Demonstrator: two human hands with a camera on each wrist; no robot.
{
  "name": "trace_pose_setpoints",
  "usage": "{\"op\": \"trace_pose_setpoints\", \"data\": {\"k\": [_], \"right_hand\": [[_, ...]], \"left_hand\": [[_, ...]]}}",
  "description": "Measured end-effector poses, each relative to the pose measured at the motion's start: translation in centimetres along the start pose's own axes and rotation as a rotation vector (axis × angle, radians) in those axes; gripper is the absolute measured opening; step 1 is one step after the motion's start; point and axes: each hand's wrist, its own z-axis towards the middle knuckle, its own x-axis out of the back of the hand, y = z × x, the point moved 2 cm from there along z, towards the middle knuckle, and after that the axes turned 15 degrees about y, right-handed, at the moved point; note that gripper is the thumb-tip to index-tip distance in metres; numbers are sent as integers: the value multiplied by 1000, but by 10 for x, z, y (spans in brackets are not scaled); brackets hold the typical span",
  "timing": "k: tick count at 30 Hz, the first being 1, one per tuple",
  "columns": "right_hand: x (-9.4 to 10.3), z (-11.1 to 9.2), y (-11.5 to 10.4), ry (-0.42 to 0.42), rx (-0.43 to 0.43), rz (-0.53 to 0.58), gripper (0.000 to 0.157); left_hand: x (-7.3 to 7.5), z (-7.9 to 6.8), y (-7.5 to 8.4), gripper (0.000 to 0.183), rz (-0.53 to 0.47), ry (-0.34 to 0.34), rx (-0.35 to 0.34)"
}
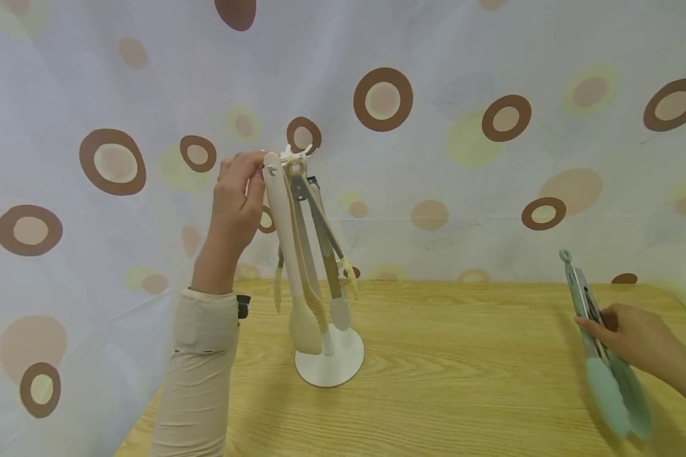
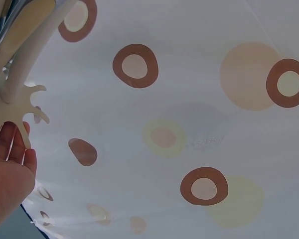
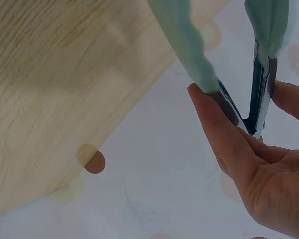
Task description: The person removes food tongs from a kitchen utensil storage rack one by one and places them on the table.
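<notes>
At the left of the head view stands a white utensil stand (image 1: pixel 343 362) with a round base and a hooked top. Several kitchen utensils hang from it, among them a cream-headed one (image 1: pixel 305 330). My left hand (image 1: pixel 235 197) holds the top; in the left wrist view, its fingers curl at the hooks (image 2: pixel 21 102). At the far right, my right hand (image 1: pixel 643 333) grips mint-green tongs (image 1: pixel 605 390) by their metal arms, with the ring end upward. The right wrist view has thumb and fingers on either side of the tongs' arms (image 3: pixel 226 102), which stand spread apart.
A wood-grain table (image 1: pixel 463 368) lies under the stand and the tongs. Behind it hangs a pale curtain (image 1: pixel 434 178) printed with brown rings and coloured dots, which also comes down along the left side.
</notes>
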Motion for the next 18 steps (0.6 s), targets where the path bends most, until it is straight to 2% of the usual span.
{"op": "trace_pose_setpoints", "data": {"k": [6,13,18], "right_hand": [[-4,-4,7,-25,-15,-16,53],[-13,-7,19,-71,-16,-23,63],[-19,-11,22,-87,-19,-24,59]], "left_hand": [[0,-1,0,30,-2,-1,-8],[-1,-1,1,30,-9,-3,-15],[-1,-2,-1,30,-2,-5,-15]]}}
